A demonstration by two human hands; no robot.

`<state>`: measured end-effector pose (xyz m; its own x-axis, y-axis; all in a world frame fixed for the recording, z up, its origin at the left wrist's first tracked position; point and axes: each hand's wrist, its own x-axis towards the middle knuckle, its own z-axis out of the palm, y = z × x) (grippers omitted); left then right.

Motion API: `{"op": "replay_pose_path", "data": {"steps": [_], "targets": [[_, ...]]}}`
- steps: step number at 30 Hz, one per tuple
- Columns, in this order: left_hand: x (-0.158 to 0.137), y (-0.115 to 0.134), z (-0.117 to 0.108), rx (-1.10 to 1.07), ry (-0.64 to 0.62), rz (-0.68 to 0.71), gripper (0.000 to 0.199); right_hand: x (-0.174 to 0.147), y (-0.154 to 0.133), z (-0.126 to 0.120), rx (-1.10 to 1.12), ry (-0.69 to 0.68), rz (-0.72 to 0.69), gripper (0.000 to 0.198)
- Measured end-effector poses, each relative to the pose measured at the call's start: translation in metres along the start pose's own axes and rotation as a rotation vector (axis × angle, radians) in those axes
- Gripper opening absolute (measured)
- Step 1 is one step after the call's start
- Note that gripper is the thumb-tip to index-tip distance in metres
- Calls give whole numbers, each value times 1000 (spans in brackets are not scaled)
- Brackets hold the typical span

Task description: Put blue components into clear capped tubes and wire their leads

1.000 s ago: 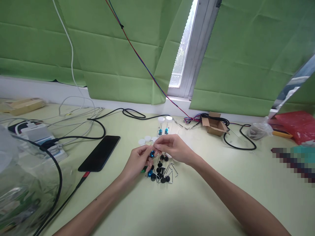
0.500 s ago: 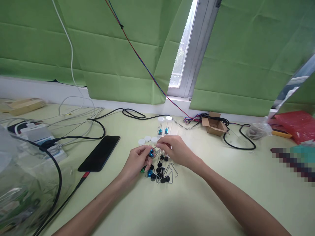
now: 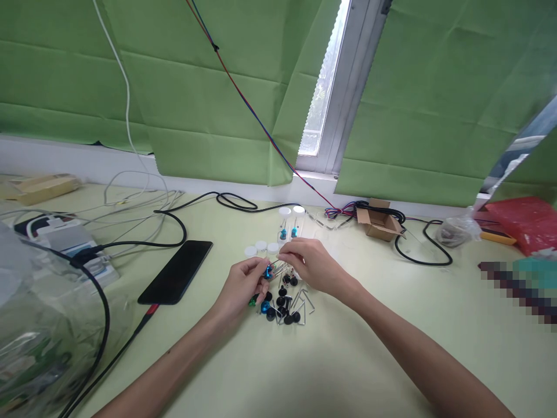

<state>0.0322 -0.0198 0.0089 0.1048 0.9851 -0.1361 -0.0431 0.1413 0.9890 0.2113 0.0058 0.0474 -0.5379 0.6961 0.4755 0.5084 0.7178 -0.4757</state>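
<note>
My left hand (image 3: 243, 284) pinches a small shiny blue metal part (image 3: 268, 271) between thumb and fingers. My right hand (image 3: 311, 262) is closed at the fingertips on a thin hex key (image 3: 275, 262), whose far end meets the blue part. Under and in front of the hands lie several black round-headed pieces (image 3: 281, 301), another blue part (image 3: 265, 306) and a green one (image 3: 252, 301). L-shaped hex keys (image 3: 307, 301) are scattered to the right of the black pieces. The right fingers partly cover more thin metal pieces.
Behind the hands stand two clear containers with white lids (image 3: 298, 211) and blue parts inside. Several white caps (image 3: 261, 246) are nearer. A black phone (image 3: 176, 273) lies left, beside cables and a power strip (image 3: 98, 264). A small cardboard box (image 3: 379, 223) sits back right.
Both hands stay almost in place. The right fingertips and the hex key have shifted very slightly at the blue part.
</note>
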Motion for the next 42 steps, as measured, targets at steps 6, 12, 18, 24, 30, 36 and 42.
{"op": "replay_pose_path", "data": {"steps": [6, 12, 18, 24, 30, 36, 42], "targets": [[2, -1, -1, 47, 4, 33, 36, 0, -1, 0, -10, -5, -5, 21], [4, -3, -1, 104, 13, 83, 35, 1, 0, 2, -3, -9, 5, 24], [6, -5, -2, 122, 22, 101, 34, 0, -3, 3, 24, 1, 33, 29], [6, -5, -2, 125, 25, 110, 33, 0, -5, 3, 61, -3, 93, 31], [6, -5, -1, 136, 27, 118, 32, 1, -9, 2, 111, -25, 193, 28], [5, -3, -1, 144, 32, 122, 30, 0, -8, 5, 328, -53, 308, 28], [4, -3, -2, 135, 40, 127, 33, 1, -8, 6, 535, -74, 438, 15]]}}
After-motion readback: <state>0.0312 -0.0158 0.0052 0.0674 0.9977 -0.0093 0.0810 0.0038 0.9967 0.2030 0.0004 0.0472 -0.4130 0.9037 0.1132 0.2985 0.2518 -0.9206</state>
